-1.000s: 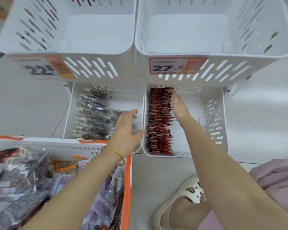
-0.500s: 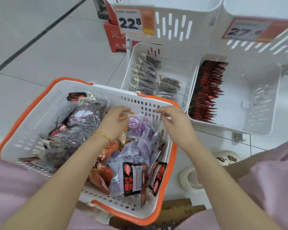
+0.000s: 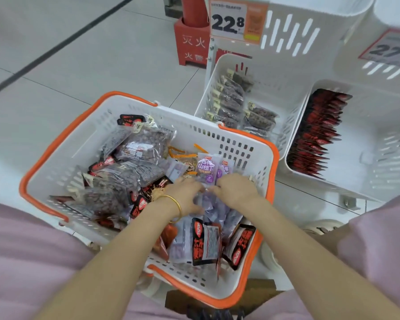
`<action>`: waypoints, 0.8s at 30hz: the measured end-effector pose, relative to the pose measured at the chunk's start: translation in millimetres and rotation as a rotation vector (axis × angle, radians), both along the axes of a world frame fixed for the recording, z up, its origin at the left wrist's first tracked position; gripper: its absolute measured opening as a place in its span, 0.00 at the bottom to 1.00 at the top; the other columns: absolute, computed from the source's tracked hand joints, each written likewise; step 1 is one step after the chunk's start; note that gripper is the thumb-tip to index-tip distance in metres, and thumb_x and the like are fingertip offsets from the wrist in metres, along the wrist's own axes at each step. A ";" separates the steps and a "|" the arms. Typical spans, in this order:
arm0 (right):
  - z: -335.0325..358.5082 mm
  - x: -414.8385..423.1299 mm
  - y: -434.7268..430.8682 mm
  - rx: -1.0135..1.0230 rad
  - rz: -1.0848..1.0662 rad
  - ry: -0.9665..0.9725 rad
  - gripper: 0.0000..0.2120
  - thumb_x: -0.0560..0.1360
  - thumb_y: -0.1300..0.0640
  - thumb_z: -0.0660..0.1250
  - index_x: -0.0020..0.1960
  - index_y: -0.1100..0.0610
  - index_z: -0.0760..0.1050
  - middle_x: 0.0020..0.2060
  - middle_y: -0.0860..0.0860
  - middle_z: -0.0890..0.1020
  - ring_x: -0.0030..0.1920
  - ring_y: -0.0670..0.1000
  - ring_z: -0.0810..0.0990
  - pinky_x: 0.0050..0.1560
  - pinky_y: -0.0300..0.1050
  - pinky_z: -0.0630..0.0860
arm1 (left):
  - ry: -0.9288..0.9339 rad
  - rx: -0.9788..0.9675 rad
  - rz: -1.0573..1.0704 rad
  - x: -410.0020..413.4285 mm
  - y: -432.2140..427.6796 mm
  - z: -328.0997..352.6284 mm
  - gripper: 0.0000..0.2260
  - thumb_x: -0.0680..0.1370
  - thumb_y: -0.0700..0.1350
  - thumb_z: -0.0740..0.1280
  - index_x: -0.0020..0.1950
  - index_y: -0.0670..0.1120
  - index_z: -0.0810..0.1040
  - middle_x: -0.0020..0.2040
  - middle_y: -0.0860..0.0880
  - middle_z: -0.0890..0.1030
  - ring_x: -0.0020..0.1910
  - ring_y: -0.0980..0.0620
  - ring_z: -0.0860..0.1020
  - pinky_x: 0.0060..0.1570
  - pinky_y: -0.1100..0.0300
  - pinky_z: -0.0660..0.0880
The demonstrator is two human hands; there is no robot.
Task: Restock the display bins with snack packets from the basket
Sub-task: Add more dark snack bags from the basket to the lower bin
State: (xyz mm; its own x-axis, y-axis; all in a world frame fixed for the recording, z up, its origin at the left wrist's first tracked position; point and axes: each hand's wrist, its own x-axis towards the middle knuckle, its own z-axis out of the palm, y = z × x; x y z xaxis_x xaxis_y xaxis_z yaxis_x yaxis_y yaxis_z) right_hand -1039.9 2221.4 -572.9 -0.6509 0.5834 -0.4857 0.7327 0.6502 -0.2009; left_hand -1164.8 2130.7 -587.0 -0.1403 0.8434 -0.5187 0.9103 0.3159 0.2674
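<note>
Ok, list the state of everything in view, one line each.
basket: loaded with snack packets
left hand: grips purple packets
right hand: curled among them, grip hidden
left bin: part filled, dark packets
right bin: one row of red packets along its left wall

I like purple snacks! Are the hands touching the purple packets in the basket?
Touching. Head view: left hand and right hand fingers curl into the purple packets, no gap.
</note>
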 end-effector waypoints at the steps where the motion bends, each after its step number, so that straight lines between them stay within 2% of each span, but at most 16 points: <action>1: 0.4 1.5 1.4 0.007 -0.028 0.028 0.20 0.78 0.45 0.61 0.33 0.57 0.70 0.33 0.51 0.74 0.40 0.54 0.76 0.38 0.45 0.71 | 0.018 0.009 -0.014 1.5 0.1 -2.1 0.28 0.69 0.56 0.71 0.67 0.51 0.69 0.62 0.48 0.71 0.62 0.45 0.67 0.61 0.50 0.68; 3: 3.0 3.9 2.3 0.031 -0.065 0.071 0.16 0.76 0.49 0.65 0.35 0.59 0.74 0.33 0.52 0.75 0.38 0.54 0.75 0.36 0.43 0.70 | 0.044 0.026 -0.053 2.5 1.4 -3.4 0.29 0.70 0.57 0.70 0.68 0.52 0.67 0.64 0.49 0.70 0.65 0.46 0.66 0.62 0.50 0.67; 5: 7.2 5.2 3.2 0.050 -0.088 0.119 0.06 0.73 0.59 0.66 0.41 0.61 0.78 0.39 0.54 0.79 0.42 0.55 0.78 0.39 0.44 0.73 | 0.070 0.033 -0.100 2.3 3.0 -2.4 0.29 0.70 0.56 0.70 0.68 0.52 0.67 0.64 0.49 0.70 0.64 0.47 0.67 0.62 0.50 0.66; 8: 15.7 10.9 8.9 0.071 -0.139 0.256 0.10 0.74 0.64 0.63 0.51 0.57 0.80 0.52 0.53 0.82 0.54 0.55 0.78 0.51 0.46 0.76 | 0.053 0.064 -0.072 2.1 3.6 -1.2 0.24 0.72 0.52 0.69 0.66 0.50 0.67 0.61 0.49 0.73 0.61 0.47 0.71 0.59 0.51 0.66; 10: 23.4 17.0 16.6 0.075 -0.200 0.350 0.11 0.76 0.63 0.62 0.52 0.53 0.80 0.54 0.50 0.81 0.56 0.54 0.77 0.52 0.45 0.74 | -0.080 0.140 0.099 -1.0 5.1 -2.2 0.18 0.76 0.48 0.65 0.64 0.48 0.69 0.59 0.47 0.76 0.57 0.46 0.75 0.56 0.54 0.70; 14: 31.1 26.7 32.5 -0.062 -0.310 0.537 0.07 0.76 0.63 0.64 0.49 0.52 0.72 0.52 0.52 0.79 0.54 0.55 0.77 0.50 0.50 0.75 | -0.292 0.331 0.413 -13.5 12.1 0.9 0.08 0.80 0.44 0.61 0.58 0.45 0.75 0.52 0.46 0.80 0.52 0.47 0.78 0.49 0.59 0.72; 16: 38.7 29.3 38.0 -0.206 -0.389 0.630 0.09 0.76 0.63 0.66 0.52 0.54 0.69 0.50 0.53 0.76 0.52 0.53 0.76 0.48 0.45 0.72 | -0.374 0.415 0.521 -19.3 15.4 8.2 0.07 0.79 0.43 0.63 0.55 0.44 0.76 0.51 0.47 0.80 0.51 0.49 0.78 0.50 0.59 0.73; 18: 49.9 30.6 43.3 -0.315 -0.416 0.713 0.10 0.75 0.64 0.67 0.54 0.55 0.72 0.49 0.54 0.77 0.49 0.50 0.76 0.48 0.43 0.72 | -0.493 0.506 0.630 -22.4 19.3 22.4 0.05 0.78 0.42 0.65 0.53 0.45 0.76 0.51 0.48 0.79 0.50 0.52 0.78 0.51 0.60 0.74; 20: 63.4 30.7 46.7 -0.403 -0.430 0.785 0.10 0.74 0.64 0.69 0.55 0.57 0.76 0.49 0.55 0.81 0.48 0.49 0.78 0.49 0.44 0.76 | -0.571 0.588 0.693 -24.4 24.2 38.5 0.04 0.77 0.41 0.67 0.51 0.45 0.75 0.48 0.48 0.79 0.46 0.53 0.77 0.45 0.65 0.74; 21: 69.6 29.7 46.7 -0.478 -0.460 0.832 0.09 0.74 0.64 0.69 0.53 0.58 0.78 0.46 0.55 0.82 0.44 0.48 0.80 0.47 0.44 0.78 | -0.603 0.615 0.710 -25.0 26.4 45.6 0.04 0.76 0.42 0.67 0.50 0.45 0.75 0.46 0.47 0.79 0.44 0.52 0.76 0.42 0.65 0.74; 24: 82.2 24.3 44.2 -0.695 -0.532 0.996 0.05 0.72 0.67 0.69 0.42 0.58 0.78 0.34 0.50 0.83 0.32 0.43 0.80 0.36 0.37 0.77 | -0.668 0.638 0.717 -22.1 33.9 63.0 0.01 0.76 0.46 0.68 0.46 0.49 0.77 0.47 0.47 0.79 0.44 0.48 0.77 0.45 0.54 0.76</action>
State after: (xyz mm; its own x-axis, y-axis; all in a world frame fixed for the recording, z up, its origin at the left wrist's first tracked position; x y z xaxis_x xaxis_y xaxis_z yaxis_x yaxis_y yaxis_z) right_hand -1015.6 2265.6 -490.7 -0.6720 0.7021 -0.2357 0.2103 -0.1243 -0.9697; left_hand -1186.9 2164.6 -524.0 -0.5498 0.8156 -0.1801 0.1960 0.3356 0.9214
